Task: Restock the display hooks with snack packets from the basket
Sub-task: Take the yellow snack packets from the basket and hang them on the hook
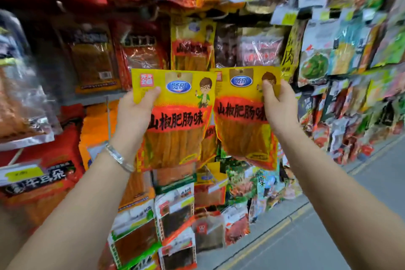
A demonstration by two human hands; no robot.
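My left hand (135, 112) grips a yellow and orange snack packet (177, 120) by its upper left edge, thumb on the front. My right hand (278, 105) pinches a second, matching packet (241, 120) at its upper right corner. Both packets are held upright side by side in front of the display wall, their hang holes at the top. Just above them, a packet of the same kind (190, 46) hangs on the display. The hook itself is hidden by packets. No basket is in view.
Rows of hanging snack packets cover the wall from left to right: red bags (43, 173) at the left, dark packets (175, 217) below, green and mixed ones (350, 50) at the right. Grey floor (350, 215) with a yellow line runs along the lower right.
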